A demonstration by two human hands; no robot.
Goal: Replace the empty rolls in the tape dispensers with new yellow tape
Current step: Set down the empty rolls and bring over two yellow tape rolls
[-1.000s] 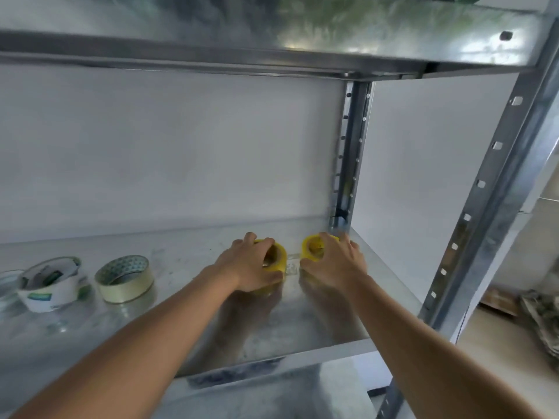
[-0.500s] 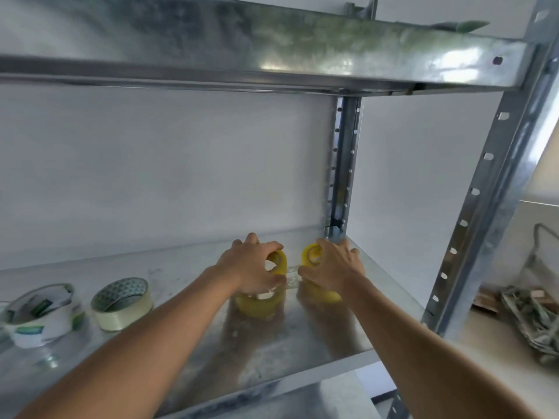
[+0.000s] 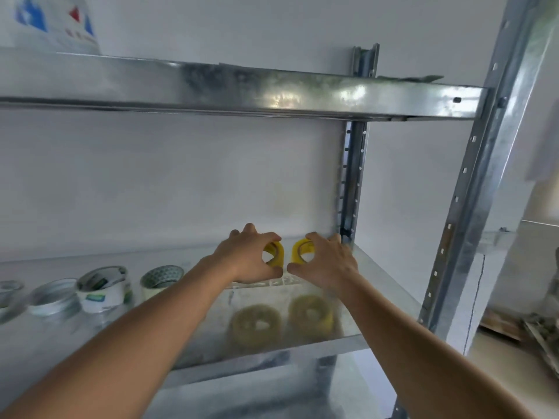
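Two yellow tape rolls are held above the metal shelf (image 3: pixel 381 303), side by side. My left hand (image 3: pixel 248 258) grips the left yellow roll (image 3: pixel 276 253) with thumb below and fingers over the top. My right hand (image 3: pixel 326 261) grips the right yellow roll (image 3: pixel 300 251) the same way. Both rolls are tilted on edge, lifted clear of the shelf surface. Their yellow reflections show in the shiny shelf below. No tape dispenser is in view.
Other tape rolls stand at the left of the shelf: a pale roll (image 3: pixel 160 281), a white roll with a green label (image 3: pixel 104 288) and silver rolls (image 3: pixel 51 297). An upper shelf beam (image 3: pixel 272 92) runs overhead. Slotted uprights (image 3: pixel 352 176) stand at the right.
Both hands have lifted the yellow rolls off the shelf surface, where they rested a second ago. The view has tilted upward, showing the top of the upper shelf.
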